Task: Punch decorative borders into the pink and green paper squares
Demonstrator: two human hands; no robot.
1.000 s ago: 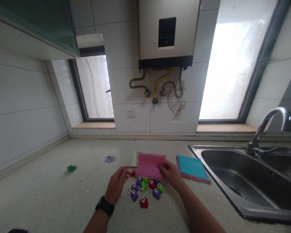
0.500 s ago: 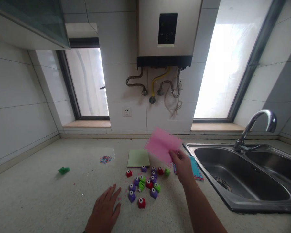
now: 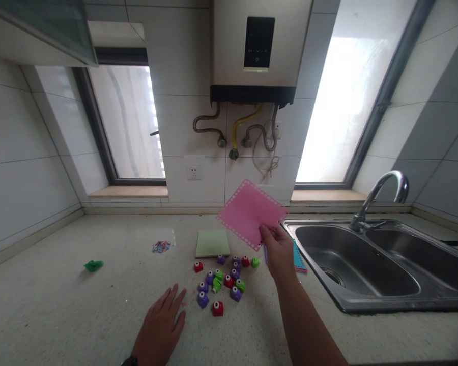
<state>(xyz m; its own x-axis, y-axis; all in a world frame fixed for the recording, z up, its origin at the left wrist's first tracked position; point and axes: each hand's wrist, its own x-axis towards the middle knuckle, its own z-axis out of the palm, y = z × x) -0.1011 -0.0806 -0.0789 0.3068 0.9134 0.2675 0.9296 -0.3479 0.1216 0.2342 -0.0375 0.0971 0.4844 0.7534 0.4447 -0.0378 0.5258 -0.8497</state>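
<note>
Paper (image 3: 246,211) in diamond orientation, corner-up

The left hand (image 3: 161,321) is held palm down, its fingers (image 3: 171,296) extended, slightly spread and pointed forward and toward the right, with the thumb (image 3: 179,323) set apart from them. Only a short stretch of the left wrist (image 3: 142,349) is shown behind it. The right hand (image 3: 280,250) is raised farther forward, well apart from the left, and closed in a pinch, its fingers partly hidden. The right forearm (image 3: 307,317) is stretched out behind that hand, slanted back toward the right.
</note>
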